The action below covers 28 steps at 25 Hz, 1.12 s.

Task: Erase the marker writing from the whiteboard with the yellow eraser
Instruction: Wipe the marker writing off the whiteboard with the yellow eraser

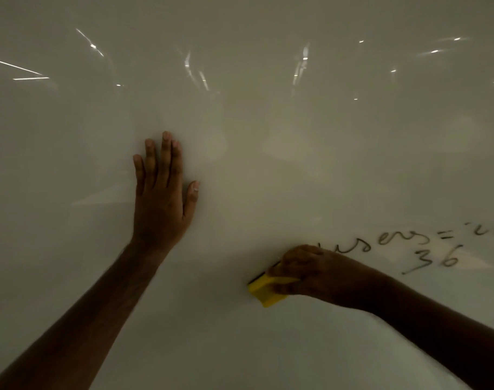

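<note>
A glossy whiteboard fills the whole view. My right hand grips the yellow eraser, whose dark felt side lies against the board at lower centre. Black marker writing reading roughly "users =" runs to the right of that hand, with "36" under it; the hand covers the first letters. My left hand rests flat on the board left of centre, fingers straight and pointing up.
Reflections of ceiling lights streak across the upper board. More faint marker strokes sit at the right edge. No board frame or tray is visible.
</note>
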Tool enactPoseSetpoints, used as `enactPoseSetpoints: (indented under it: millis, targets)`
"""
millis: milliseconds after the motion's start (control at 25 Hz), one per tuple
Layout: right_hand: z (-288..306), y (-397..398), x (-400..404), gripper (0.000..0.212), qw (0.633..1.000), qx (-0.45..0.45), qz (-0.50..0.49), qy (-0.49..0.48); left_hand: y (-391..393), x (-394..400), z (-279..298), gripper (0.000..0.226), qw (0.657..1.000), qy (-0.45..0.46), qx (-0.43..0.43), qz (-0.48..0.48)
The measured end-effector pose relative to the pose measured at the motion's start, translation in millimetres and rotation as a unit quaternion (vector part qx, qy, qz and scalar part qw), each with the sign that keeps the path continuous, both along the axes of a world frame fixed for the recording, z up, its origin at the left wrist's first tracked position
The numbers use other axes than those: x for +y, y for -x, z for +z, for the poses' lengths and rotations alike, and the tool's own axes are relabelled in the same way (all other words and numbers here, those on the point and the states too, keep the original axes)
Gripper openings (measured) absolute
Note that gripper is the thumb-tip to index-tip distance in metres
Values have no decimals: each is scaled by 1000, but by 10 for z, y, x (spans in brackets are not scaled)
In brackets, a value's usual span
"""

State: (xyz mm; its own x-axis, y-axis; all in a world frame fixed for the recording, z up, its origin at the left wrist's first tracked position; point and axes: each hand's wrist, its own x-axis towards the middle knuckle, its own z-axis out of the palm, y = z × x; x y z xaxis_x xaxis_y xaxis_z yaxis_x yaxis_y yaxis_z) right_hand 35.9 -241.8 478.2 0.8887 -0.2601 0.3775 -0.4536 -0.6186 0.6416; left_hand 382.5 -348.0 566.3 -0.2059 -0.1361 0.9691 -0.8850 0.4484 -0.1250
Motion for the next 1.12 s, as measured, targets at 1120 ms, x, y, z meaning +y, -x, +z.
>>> enactPoseSetpoints:
  millis: [1120]
  targets:
    - [166,807,243,39,994,-98,-8,49,974,193,11,70,999,24,-43,5]
